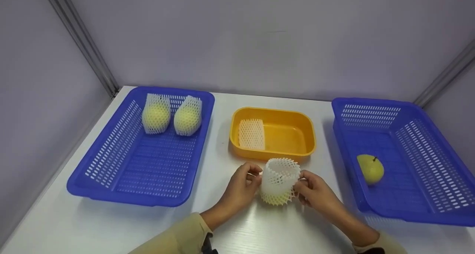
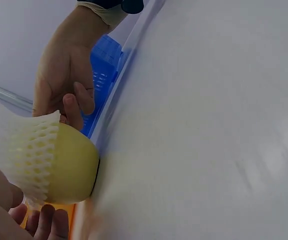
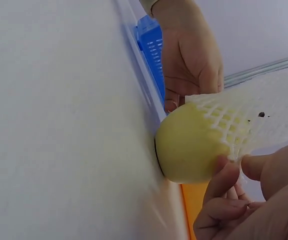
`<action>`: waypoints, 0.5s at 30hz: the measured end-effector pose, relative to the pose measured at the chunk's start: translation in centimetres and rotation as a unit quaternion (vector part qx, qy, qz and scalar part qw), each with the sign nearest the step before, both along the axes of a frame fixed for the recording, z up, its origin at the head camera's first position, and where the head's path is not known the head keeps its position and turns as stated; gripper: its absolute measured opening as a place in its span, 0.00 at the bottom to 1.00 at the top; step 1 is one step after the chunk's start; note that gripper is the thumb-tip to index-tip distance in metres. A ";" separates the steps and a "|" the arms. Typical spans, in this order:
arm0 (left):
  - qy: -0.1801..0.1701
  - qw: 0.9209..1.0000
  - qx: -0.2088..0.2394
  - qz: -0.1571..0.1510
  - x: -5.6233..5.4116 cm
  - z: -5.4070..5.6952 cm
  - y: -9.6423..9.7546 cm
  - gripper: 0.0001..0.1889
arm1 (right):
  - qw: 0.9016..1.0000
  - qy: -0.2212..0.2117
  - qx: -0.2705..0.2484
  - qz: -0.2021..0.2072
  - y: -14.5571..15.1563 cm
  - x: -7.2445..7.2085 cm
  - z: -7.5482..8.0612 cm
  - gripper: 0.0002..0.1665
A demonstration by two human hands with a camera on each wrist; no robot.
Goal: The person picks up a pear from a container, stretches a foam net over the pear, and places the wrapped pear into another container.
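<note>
A white foam net sleeve stands upright at the front middle of the table, its top gaping open. It covers the upper part of a yellow-green pear, whose lower part shows bare in both wrist views and sits on the table. My left hand pinches the sleeve's lower edge on the left side. Opposite, my right hand grips the same edge between thumb and fingers, its fingertips against the pear. In the head view the net hides most of the fruit.
Two net-wrapped pears lie in the left blue basket. Just behind my hands, a yellow tub holds flat foam netting. A bare pear is in the right blue basket. Grey walls enclose the table.
</note>
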State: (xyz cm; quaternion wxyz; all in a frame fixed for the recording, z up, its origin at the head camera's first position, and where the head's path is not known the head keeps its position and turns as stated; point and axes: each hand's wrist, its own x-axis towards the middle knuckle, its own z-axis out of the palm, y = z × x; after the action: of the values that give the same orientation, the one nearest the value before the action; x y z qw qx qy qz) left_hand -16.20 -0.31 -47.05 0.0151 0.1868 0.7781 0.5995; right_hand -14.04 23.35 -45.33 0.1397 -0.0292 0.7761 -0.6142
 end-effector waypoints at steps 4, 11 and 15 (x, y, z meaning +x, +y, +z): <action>0.039 0.999 -0.012 -0.003 0.4 0.4 -0.1 0.12 | 0.997 0.029 0.044 -0.050 -0.3 0.2 0.3 0.09; 0.055 0.991 -0.030 -0.115 1.4 2.1 -0.8 0.41 | 0.963 0.258 0.058 0.046 0.1 1.1 0.9 0.35; 0.057 0.984 -0.067 -0.155 1.5 2.2 -0.6 0.40 | 0.943 0.303 0.101 0.090 -0.1 1.5 1.0 0.39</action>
State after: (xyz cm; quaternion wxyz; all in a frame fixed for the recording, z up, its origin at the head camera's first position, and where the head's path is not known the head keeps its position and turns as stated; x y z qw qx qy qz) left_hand -14.70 -0.93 -44.83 0.0755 0.3373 0.7777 0.5251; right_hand -12.56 23.25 -44.32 -0.0456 -0.2693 0.8339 -0.4797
